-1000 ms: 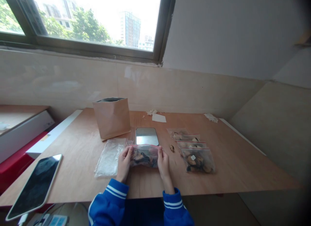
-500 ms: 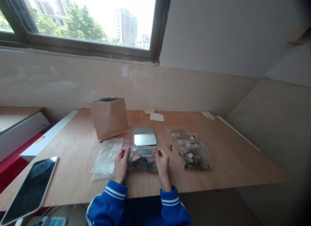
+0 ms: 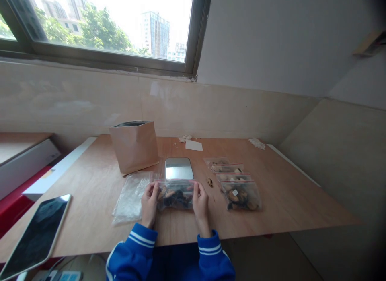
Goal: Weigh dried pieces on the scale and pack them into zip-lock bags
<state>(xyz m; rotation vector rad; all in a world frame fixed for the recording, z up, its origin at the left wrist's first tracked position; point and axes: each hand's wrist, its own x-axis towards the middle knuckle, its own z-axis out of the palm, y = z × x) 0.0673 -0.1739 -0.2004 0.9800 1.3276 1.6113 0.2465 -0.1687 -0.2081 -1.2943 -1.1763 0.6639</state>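
Observation:
Between my hands is a clear zip bag (image 3: 175, 197) with dark and brown dried pieces in it, perhaps dried mushrooms. My left hand (image 3: 149, 201) pinches its top left corner, and my right hand (image 3: 200, 203) pinches the top right corner. The red-lined top edge is stretched straight between them. Just beyond the bag lies a small scale (image 3: 179, 168) with a shiny plate. Left of my left hand are flat, empty-looking clear bags (image 3: 128, 202). To the right, several filled zip bags (image 3: 242, 196) overlap in a row, the nearest with a small white label.
An open brown paper pouch (image 3: 134, 149) stands at the back left. A phone (image 3: 37, 232) lies at the table's left front edge. One loose dried piece (image 3: 210, 182) sits right of the scale. White paper (image 3: 194, 145) and crumpled tissue (image 3: 257, 143) lie near the wall.
The bag's top edge is now pulled straighter and sits slightly higher. My right hand has shifted a little along the corner. Both hands keep their pinch.

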